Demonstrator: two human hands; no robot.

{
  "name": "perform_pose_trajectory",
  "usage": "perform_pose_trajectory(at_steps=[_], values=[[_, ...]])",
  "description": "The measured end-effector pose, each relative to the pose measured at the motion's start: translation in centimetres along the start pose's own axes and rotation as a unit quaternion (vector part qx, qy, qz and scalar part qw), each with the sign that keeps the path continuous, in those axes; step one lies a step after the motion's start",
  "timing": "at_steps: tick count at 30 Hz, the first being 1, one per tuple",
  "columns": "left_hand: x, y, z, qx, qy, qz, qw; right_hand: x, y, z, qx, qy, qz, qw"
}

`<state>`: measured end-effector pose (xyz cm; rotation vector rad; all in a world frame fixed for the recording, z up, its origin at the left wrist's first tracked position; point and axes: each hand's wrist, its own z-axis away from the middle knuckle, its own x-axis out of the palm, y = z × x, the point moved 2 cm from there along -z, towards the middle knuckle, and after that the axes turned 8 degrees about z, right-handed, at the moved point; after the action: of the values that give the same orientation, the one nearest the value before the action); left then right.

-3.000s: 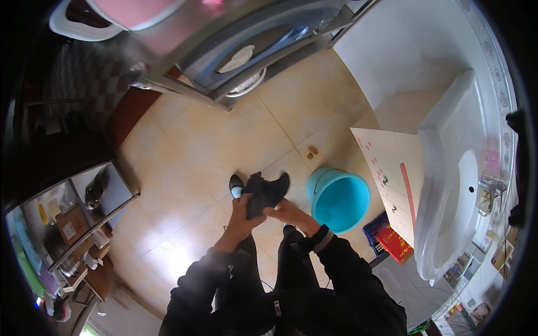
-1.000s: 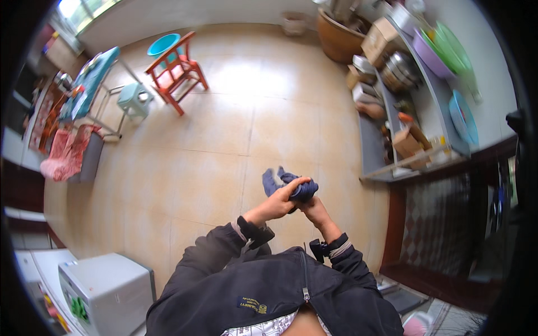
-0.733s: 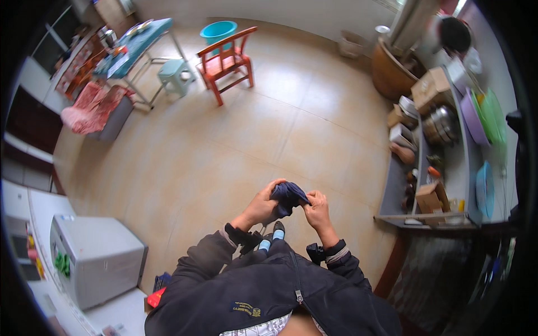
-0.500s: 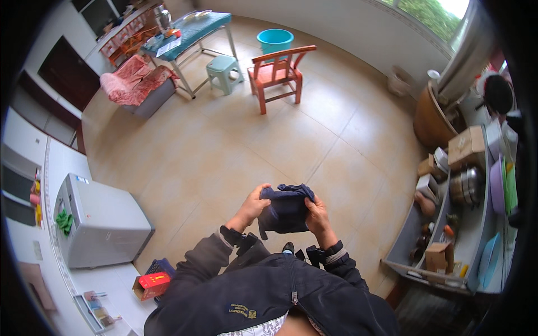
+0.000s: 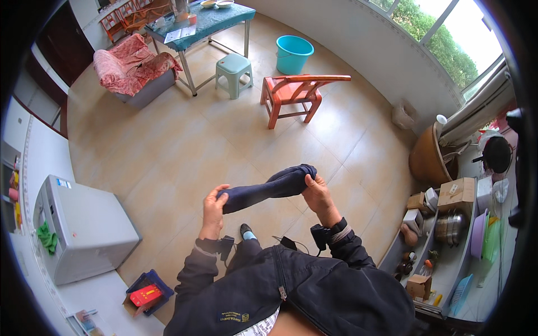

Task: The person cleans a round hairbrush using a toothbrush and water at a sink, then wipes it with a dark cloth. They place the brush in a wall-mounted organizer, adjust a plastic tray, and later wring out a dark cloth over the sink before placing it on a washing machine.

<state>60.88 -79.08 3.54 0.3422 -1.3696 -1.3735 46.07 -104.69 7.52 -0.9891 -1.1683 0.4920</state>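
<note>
A dark navy cloth piece point(image 5: 263, 189), rolled or bunched into a tube-like length, is stretched between my hands in front of my body. Its left end is pinched by my left hand point(image 5: 213, 207), thumb on top. My right hand point(image 5: 319, 196) grips the other end, where the fabric is bunched thicker and sits a little higher. What kind of garment or cover it is, I cannot tell. Both wrists wear black straps with small black devices. Below the cloth, my shoe point(image 5: 245, 230) shows on the tiled floor.
Ahead stand an orange-red wooden chair point(image 5: 291, 94), a turquoise bucket point(image 5: 294, 55), a pale green stool point(image 5: 233, 73) and a green-topped table point(image 5: 216, 25). A white washing machine point(image 5: 92, 224) is at left, beside a blue crate point(image 5: 162, 285). Shelves point(image 5: 426, 263) with pots and boxes line the right.
My hands have moved apart, pulling the bunched cloth into a long strip. My left hand went further left. The view shifted, and my foot now shows more fully.
</note>
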Motion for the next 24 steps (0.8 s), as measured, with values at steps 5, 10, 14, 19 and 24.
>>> perform_pose_trajectory(at_steps=[5,10,14,19,24], values=[[-1.5,4.5,-4.9,0.06,0.023,0.028,0.998,-1.0,-0.6,-6.6,0.089,0.033,0.158,0.983],[-2.1,6.6,-10.9,0.069,0.021,-0.16,0.984,-3.2,1.1,-13.4,0.163,0.072,0.275,0.945],[-1.8,8.5,-16.8,0.106,0.086,-0.157,0.978,-5.3,2.3,-21.0,0.15,0.074,0.333,0.928],[-0.2,10.8,-23.3,0.135,0.175,-0.017,0.975,-7.0,3.4,-29.7,0.162,0.052,0.467,0.868],[0.3,12.4,-25.8,0.201,0.215,-0.089,0.952,-6.1,3.2,-36.3,0.182,0.047,0.604,0.774]])
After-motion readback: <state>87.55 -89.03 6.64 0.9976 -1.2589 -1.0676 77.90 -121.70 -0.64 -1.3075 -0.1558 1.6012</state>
